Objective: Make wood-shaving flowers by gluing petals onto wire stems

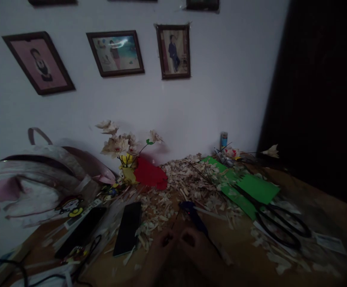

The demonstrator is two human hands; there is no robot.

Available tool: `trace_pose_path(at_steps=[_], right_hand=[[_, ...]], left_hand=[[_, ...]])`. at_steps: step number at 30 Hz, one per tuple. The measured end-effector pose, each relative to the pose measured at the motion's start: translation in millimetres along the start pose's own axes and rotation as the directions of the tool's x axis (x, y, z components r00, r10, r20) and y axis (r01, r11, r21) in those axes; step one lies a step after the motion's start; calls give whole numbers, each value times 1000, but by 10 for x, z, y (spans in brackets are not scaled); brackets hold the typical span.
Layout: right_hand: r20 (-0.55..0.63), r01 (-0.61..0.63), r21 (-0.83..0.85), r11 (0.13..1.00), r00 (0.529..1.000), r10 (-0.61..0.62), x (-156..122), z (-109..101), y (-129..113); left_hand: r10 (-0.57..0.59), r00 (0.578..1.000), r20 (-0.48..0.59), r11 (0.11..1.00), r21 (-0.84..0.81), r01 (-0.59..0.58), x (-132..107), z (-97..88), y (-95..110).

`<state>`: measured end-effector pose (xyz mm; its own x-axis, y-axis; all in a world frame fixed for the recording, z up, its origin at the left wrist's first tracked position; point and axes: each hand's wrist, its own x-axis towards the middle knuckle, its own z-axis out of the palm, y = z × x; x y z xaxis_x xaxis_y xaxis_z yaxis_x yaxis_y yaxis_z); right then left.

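Note:
In dim light, my left hand [161,245] and my right hand [196,245] are close together at the near edge of the table, both with fingers curled in. From the fingertips of my left hand rises a thin dark stem [176,219]. My right hand is pinched beside it; what its fingers hold, if anything, is too dark to make out. Just beyond the hands lies a blue glue gun [196,218] with a small red light. Pale shavings [158,207] are scattered around it, and a phone [128,227] lies to the left of my hands.
Large black scissors [277,223] rest at right, partly over green paper [257,187]. Red paper [151,174] leans beside a vase of pale handmade flowers [116,145]. A pink-and-white bag [50,171], another dark phone [80,231] and black cables [24,267] occupy the left side.

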<state>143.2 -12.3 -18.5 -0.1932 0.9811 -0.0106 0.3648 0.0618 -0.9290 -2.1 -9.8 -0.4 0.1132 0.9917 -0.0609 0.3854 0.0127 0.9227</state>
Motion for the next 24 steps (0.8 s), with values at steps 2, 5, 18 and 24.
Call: trace_pose_path(at_steps=[2,5,18,24], right_hand=[[-3,-10,2,1000,1000,10,-8,-1,-10],[5,-11,17,1000,1000,11,-19,-6,-29],[4,-37,72,997,999,37,22,21,58],[36,-57,117,992,998,53,32,16,60]], left_hand=[[-5,1000,8,1000,-1,5,2,-3,14],[-25,999,26,999,-28,25,-6,-3,54],[-58,998,-17,996,-70,57,-17,-22,89],[-62,998,13,993,-102,63,12,-14,14]])
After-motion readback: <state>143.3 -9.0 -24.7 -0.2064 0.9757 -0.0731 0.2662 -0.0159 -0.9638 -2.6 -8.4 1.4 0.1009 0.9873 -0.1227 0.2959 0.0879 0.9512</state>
